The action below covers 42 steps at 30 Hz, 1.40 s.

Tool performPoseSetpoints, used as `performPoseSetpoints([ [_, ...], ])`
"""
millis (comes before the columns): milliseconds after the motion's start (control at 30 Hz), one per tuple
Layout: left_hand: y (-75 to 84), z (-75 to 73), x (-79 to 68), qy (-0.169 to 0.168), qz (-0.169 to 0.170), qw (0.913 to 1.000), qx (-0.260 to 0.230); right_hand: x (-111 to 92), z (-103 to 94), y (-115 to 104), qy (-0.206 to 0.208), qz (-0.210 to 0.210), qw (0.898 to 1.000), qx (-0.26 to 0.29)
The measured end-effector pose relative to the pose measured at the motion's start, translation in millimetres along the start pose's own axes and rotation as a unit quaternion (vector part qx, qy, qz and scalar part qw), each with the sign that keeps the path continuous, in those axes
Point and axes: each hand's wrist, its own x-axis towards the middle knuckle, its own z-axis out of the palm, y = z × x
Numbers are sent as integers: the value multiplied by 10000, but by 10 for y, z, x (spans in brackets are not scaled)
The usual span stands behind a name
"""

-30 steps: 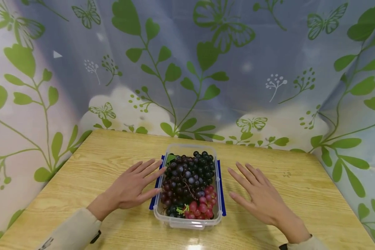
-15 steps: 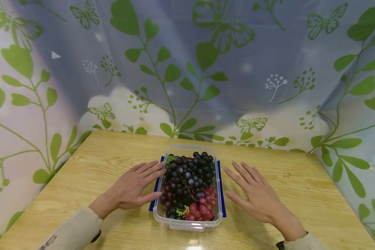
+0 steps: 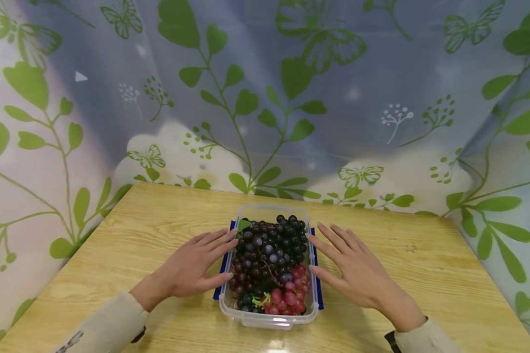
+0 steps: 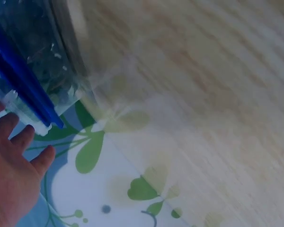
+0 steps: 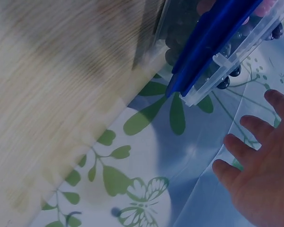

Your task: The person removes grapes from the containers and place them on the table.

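A clear plastic food container (image 3: 265, 321) with blue side flaps stands open-topped on the table, filled with bunches of grapes. Dark purple and black grapes (image 3: 271, 250) fill most of it, and a red bunch (image 3: 289, 299) lies at its near right. My left hand (image 3: 190, 267) hovers at the container's left side, fingers extended, tips over the rim in the head view. On the opposite side my right hand (image 3: 357, 269) is spread, fingertips close to the right blue flap (image 5: 213, 42). I cannot tell whether either hand touches the container. Neither holds anything.
The light wooden table (image 3: 150, 215) extends around the container. A curtain (image 3: 353, 117) with green leaves and butterflies hangs behind the table and along both sides.
My right hand has moved left, closer to the container. My left hand has shifted slightly right. The container keeps its place on the table; the head view has turned a little.
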Motion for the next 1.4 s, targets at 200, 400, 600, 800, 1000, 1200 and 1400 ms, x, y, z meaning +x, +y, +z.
performPoseSetpoints([
  [200,43,43,4,-6,-138,9998,-143,78,-38,-46,-167,-257,9995,-99],
  [400,57,57,-21,-47,-187,9997,-165,170,-77,-129,-243,-482,9985,-116],
  [600,50,44,-26,38,-174,9998,-62,256,-141,-241,-418,-535,9977,6],
  [800,55,45,-16,57,-139,9999,-61,321,-197,-343,-451,-666,9967,64],
  [1000,55,43,-9,79,-134,9999,10,377,-239,-413,-562,-844,9949,14],
  [1200,62,48,-11,78,-154,9998,-34,389,-254,-451,-583,-955,9937,-34],
  [1400,59,65,-20,107,-136,9998,47,360,-266,-471,-695,-1161,9908,6],
])
